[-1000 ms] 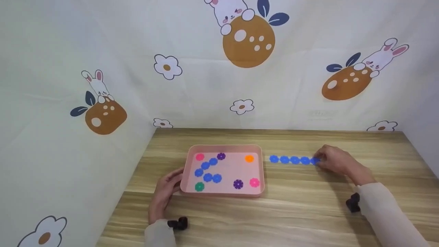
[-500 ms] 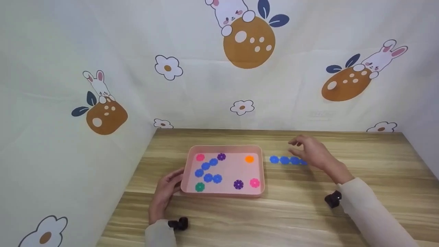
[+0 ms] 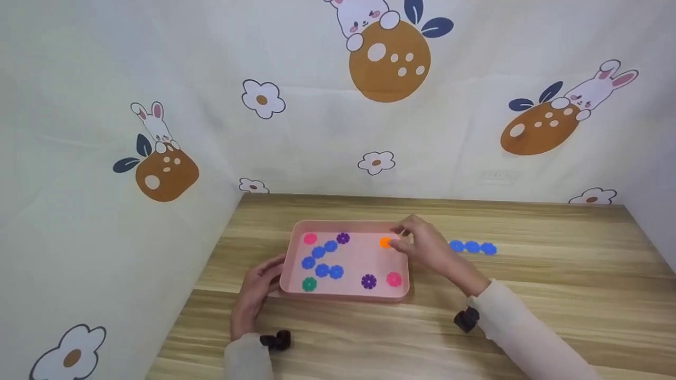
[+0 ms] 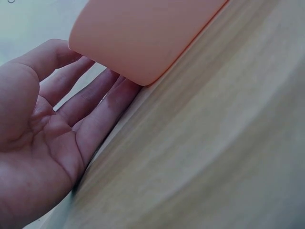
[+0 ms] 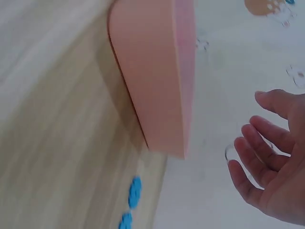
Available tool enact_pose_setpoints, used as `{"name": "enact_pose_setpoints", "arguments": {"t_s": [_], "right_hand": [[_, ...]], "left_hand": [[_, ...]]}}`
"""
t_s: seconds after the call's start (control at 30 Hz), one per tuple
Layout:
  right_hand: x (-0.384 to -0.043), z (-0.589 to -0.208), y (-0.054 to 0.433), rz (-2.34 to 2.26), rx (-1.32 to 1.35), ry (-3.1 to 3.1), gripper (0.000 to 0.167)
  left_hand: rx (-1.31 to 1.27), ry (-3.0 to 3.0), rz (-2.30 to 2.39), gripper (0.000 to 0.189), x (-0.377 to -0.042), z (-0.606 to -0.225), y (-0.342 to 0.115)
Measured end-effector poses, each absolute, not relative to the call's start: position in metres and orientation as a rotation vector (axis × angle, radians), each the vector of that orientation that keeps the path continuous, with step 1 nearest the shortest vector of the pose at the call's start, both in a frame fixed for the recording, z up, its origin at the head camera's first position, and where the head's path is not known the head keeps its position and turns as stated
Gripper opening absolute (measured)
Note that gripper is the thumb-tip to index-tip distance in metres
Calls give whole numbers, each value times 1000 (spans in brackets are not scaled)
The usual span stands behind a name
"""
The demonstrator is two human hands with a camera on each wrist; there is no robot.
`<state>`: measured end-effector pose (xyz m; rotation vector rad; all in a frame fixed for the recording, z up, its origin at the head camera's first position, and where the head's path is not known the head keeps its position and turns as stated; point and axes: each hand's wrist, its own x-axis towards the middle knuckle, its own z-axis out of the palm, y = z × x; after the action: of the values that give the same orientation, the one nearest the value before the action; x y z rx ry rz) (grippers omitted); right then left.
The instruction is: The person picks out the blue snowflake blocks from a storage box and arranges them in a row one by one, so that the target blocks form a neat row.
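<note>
My left hand (image 3: 254, 293) rests at the left side of a pink tray (image 3: 343, 296). In the left wrist view its fingers (image 4: 88, 98) lie relaxed against the tray's corner (image 4: 126, 43). My right hand (image 3: 433, 248) hovers over the tray's right rim, with thumb and fingers apart and nothing between them. Its thumb tip overlaps an orange flower-shaped plastic disc (image 3: 385, 243) in the head view. Blue flower-shaped discs (image 3: 318, 252) lie in the tray's left half. On the table to the right is a row of linked blue discs (image 3: 472, 247), its left end hidden behind my right hand.
Also in the tray are pink discs (image 3: 394, 279), purple discs (image 3: 368, 281) and a green disc (image 3: 309, 284). The wooden table (image 3: 338, 343) meets a rabbit-print cloth (image 3: 311, 148) at the back. A black wrist camera (image 3: 467, 319) sits at the right sleeve.
My right hand let go of the right end of the blue disc row and moved left to above the tray's right rim. The left hand stayed at the tray.
</note>
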<state>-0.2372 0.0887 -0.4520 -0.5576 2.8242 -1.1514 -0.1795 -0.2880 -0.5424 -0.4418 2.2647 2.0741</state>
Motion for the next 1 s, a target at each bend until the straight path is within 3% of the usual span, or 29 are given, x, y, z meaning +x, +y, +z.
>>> {"name": "enact_pose_setpoints", "arguments": {"t_s": [0.33,1.0], "right_hand": [[-229,-468,29,-1083,-621,2759,34],[-220,-493,-28,-1179,-499,2561,32]], "left_hand": [[-493,2259,2068,42,-183,-541,-289],[-475,2260,2073,40,-182,-542,-288]]}}
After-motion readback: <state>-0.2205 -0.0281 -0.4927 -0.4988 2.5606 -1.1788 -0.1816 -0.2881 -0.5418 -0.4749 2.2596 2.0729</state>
